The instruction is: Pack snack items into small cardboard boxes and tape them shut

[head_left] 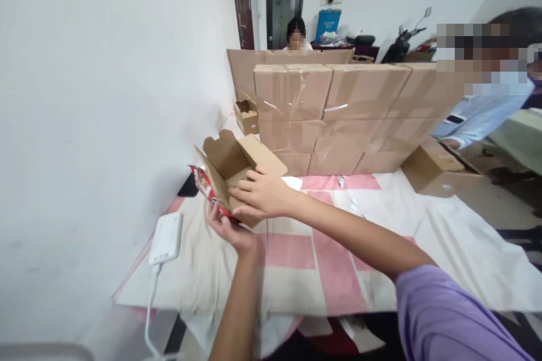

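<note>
An open brown cardboard box (226, 155), its flaps raised, tilts above the cloth-covered table at the left. Along its left outer side lies a shiny red printed packet (202, 181). My left hand (231, 229) is closed round the packet's lower end from below, close against the box; whether it also bears the box's weight is hard to see. Over the box's near side reaches my right hand (265, 196), palm down, fingers stretched and slightly apart across the opening. Its thumb is near the packet's lower end. The near wall of the box is partly hidden by this hand.
Taped cartons (292, 93) form a wall behind the box. A smaller open box (247, 118) stands by the white wall. A white power bank (166, 237) with a cable lies left. At right, a person's sleeve (486, 107) is near another open carton (440, 169).
</note>
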A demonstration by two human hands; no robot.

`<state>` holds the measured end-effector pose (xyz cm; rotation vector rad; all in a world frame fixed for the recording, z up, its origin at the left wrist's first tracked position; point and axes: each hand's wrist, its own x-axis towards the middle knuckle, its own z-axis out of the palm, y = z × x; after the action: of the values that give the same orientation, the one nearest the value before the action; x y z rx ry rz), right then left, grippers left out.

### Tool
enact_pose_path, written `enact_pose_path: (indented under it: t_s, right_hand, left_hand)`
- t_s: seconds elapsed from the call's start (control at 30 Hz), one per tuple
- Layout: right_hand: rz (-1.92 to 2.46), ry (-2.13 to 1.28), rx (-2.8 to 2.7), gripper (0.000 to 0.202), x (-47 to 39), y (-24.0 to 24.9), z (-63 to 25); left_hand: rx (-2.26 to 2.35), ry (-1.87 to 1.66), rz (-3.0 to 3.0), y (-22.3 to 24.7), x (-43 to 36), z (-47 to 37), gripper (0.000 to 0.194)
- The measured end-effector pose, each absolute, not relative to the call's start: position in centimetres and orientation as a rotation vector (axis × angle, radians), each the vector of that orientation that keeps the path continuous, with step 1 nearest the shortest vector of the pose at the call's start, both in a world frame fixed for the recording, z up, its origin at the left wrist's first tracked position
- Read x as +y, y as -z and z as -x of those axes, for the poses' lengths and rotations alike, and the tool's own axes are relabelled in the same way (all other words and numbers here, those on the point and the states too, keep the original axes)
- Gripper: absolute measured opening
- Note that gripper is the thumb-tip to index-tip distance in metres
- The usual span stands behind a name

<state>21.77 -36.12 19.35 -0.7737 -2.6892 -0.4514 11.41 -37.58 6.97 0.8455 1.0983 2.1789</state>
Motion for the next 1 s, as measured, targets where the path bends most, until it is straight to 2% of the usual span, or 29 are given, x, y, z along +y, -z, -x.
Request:
enact_pose_path:
  t_s: [0.1, 0.17, 0.23, 0.3, 0.4, 0.53, 0.63, 0.77, 0.9, 1.0]
  right_hand:
    - [0.684, 0.382, -2.530, 0.055, -41.7, -17.0, -27.2]
    - [0.659, 0.275, -2.359, 0.050, -45.5, -15.5, -30.9]
    - [0.638, 0.130, -2.181, 0.043, -49.1, -13.9, -34.3]
    - [0.632, 0.025, -2.010, 0.037, -52.0, -12.6, -37.0]
    - [0.662, 0.030, -1.779, 0.035, -54.9, -11.5, -40.0]
    - [0.660, 0.028, -1.671, 0.039, -55.8, -10.6, -42.5]
    - [0.622, -0.049, -1.531, 0.045, -55.4, -9.9, -43.5]
    - [0.653, -0.132, -1.389, 0.050, -55.5, -9.5, -43.8]
    - [0.711, -0.168, -1.375, 0.052, -56.0, -9.8, -43.8]
    - [0.729, -0.186, -1.403, 0.053, -56.1, -10.0, -43.8]
  left_hand:
    - [1.202, -2.133, -1.013, -3.5, -46.4, -15.0, 0.040]
    - [1.237, -1.904, -1.232, -1.1, -52.1, -16.6, 0.049]
    - [1.224, -1.634, -1.563, 1.0, -57.1, -17.4, 0.067]
    - [1.182, -1.381, -1.872, 2.6, -60.7, -17.5, 0.074]
    - [1.145, -1.179, -2.196, 3.6, -63.2, -17.4, 0.080]
    - [1.228, -1.129, -2.496, 2.5, -62.1, -17.1, 0.086]
    - [1.362, -1.009, -2.731, 0.3, -60.5, -16.5, 0.077]
    - [1.458, -0.609, -2.867, -3.3, -59.2, -15.7, 0.064]
    - [1.267, -0.288, -3.005, -6.8, -58.9, -14.7, 0.036]
    - [1.076, -0.218, -2.945, -10.6, -59.7, -12.9, 0.019]
